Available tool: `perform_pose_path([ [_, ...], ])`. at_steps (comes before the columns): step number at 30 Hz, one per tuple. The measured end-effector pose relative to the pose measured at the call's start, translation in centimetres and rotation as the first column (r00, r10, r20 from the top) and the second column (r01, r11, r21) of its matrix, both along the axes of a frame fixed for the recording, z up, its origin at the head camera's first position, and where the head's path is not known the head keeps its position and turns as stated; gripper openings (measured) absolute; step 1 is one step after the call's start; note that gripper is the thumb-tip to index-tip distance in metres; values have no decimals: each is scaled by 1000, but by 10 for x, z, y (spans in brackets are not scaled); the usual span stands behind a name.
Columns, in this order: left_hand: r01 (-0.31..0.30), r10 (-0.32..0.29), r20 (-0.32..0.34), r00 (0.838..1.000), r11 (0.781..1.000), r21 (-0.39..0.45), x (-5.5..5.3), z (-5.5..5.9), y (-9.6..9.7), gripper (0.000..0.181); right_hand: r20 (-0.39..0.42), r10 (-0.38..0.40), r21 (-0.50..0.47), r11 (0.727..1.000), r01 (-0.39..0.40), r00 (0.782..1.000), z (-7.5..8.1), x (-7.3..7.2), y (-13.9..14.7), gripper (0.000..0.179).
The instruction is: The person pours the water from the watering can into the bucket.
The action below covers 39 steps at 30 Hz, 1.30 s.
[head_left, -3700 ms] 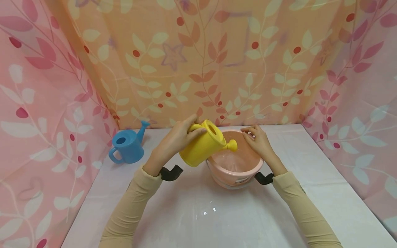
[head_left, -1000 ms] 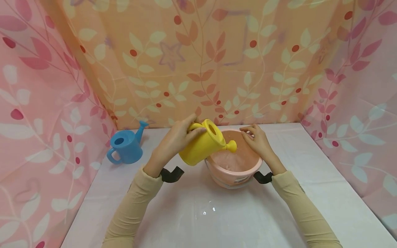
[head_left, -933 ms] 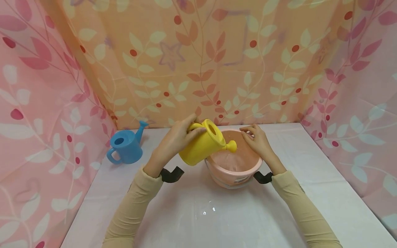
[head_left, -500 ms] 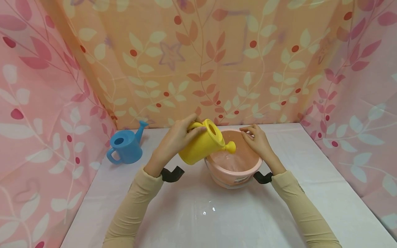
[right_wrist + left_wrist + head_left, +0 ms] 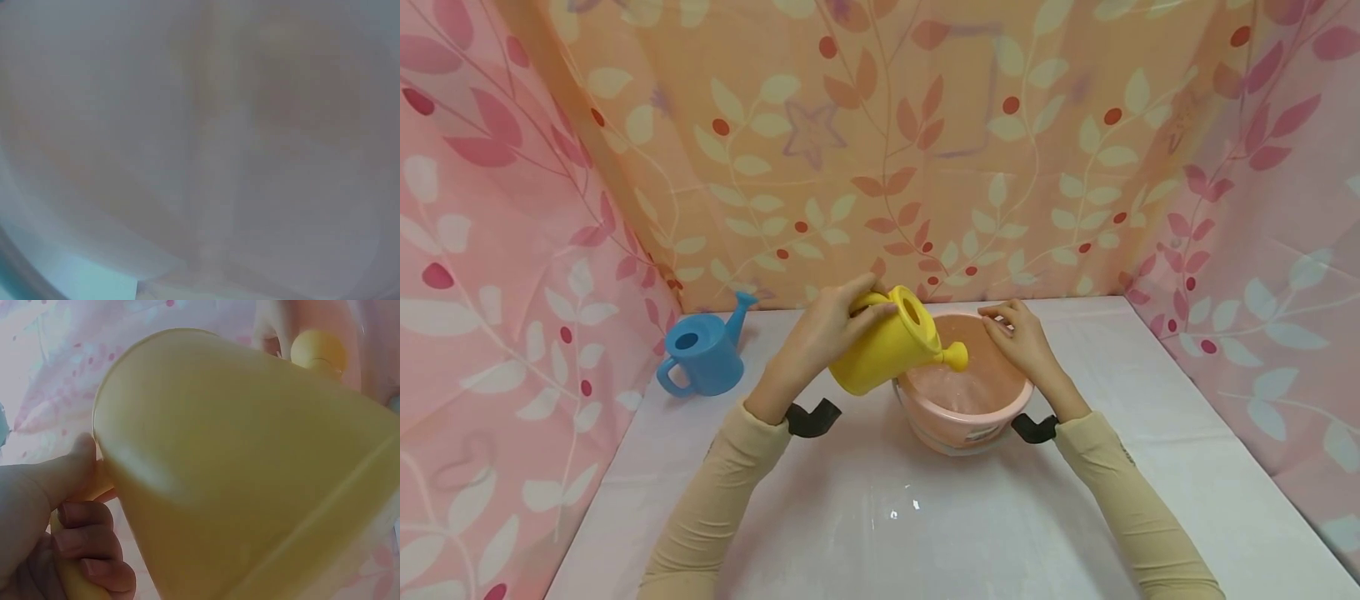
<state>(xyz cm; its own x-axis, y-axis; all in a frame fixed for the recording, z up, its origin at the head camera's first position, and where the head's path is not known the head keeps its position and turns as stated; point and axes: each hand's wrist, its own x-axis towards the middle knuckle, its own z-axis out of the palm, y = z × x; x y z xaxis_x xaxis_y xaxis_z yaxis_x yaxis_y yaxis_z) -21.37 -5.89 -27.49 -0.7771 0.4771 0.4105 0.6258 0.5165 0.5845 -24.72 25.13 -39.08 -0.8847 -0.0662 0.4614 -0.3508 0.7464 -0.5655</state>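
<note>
In the head view my left hand [image 5: 829, 327] grips the handle of a yellow watering can [image 5: 880, 354]. The can is tilted to the right, its spout head over the inside of a round pink basin [image 5: 962, 429]. Fingers curl round the handle in the left wrist view, where the can's body [image 5: 231, 462] fills most of the picture. Rippled water [image 5: 958, 392] shows inside the basin. At the basin's far right rim my right hand [image 5: 1026, 342] pinches the edge between thumb and fingers. The right wrist view is blurred and filled by a pale surface.
A blue watering can [image 5: 707, 358] stands upright at the back left, its spout pointing up and right. Wet spots [image 5: 895, 514] glint on the white tabletop [image 5: 925, 550] in front. Leaf-patterned cloth [image 5: 880, 150] closes off the back and both sides.
The yellow can has shifted very slightly left and up, still tilted over the basin. Ripples on the water vary between frames. The right hand keeps its place on the rim.
</note>
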Motion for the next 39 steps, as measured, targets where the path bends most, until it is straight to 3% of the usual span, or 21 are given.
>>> perform_pose_path([
  [16, 19, -19, 14, 1000, 999, -28, -9, 2, -6, 20, 8, 4, -9, 1000, -4, 1000, 4, 1, 1, 21],
  [39, 26, -25, 23, 999, 998, -53, -9, 2, -11, 18, 11, 13, -23, 1000, -13, 1000, 2, 1, 0, 21],
])
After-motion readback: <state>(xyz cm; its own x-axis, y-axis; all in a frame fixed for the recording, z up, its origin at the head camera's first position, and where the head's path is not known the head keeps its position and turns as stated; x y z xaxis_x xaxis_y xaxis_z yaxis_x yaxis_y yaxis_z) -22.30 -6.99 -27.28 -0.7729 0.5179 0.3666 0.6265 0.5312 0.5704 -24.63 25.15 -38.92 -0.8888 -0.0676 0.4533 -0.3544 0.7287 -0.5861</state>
